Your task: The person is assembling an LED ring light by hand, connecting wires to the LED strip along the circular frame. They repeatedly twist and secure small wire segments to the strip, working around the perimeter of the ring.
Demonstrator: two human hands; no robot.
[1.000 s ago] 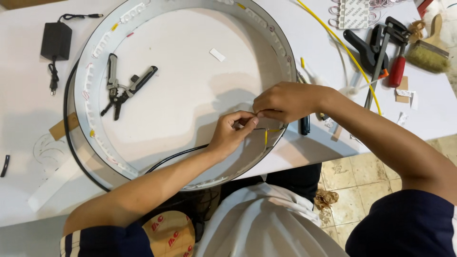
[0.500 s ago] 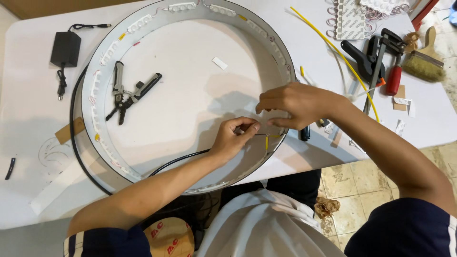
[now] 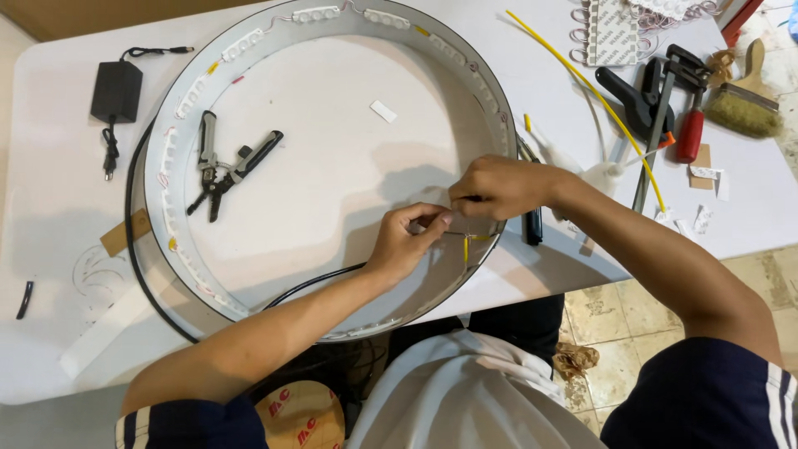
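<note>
A large round white tray-like frame lies on the white table, its inner wall lined with small white light modules. My left hand and my right hand meet at the frame's near right rim. Both pinch thin wires there, where a short yellow sleeve hangs down. A black cable runs under my left forearm into the frame. What exactly sits between my fingertips is too small to tell.
Black wire strippers lie inside the frame at the left. A black power adapter sits at the far left. At the right are a long yellow wire, black clamps, a red-handled tool, a brush and a strip of modules.
Both hands stay at the same spot on the rim, with only small finger movements on the wires. The view has shifted slightly.
</note>
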